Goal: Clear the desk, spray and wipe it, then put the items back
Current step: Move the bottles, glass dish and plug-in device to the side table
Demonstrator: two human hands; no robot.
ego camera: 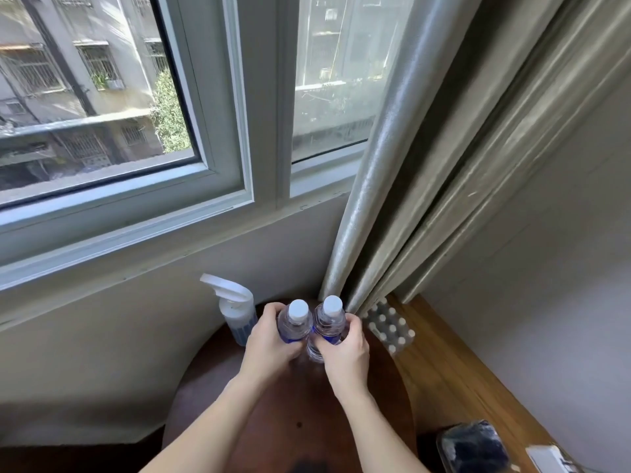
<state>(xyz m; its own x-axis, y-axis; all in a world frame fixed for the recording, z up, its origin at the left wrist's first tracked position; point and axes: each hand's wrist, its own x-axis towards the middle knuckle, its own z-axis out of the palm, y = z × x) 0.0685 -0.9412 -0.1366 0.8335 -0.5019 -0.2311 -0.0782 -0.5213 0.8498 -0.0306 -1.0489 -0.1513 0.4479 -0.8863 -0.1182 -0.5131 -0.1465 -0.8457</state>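
Two clear water bottles with white caps stand side by side at the far end of a round dark-brown table (pixel 341 414). My left hand (pixel 269 343) grips the left bottle (pixel 295 324). My right hand (pixel 345 349) grips the right bottle (pixel 330 320). The bottles touch each other. A third clear bottle shows partly below them, between my hands; I cannot tell which hand touches it. A white spray bottle (pixel 235 310) with a pale blue body stands just left of my left hand, near the wall.
A shrink-wrapped pack of small bottles (pixel 391 327) lies right of the table by the grey curtain (pixel 392 199). A wooden floor or ledge (pixel 444 370) runs along the right wall. A dark bundle (pixel 473 447) and a white object (pixel 546 457) sit at the bottom right. The window is behind.
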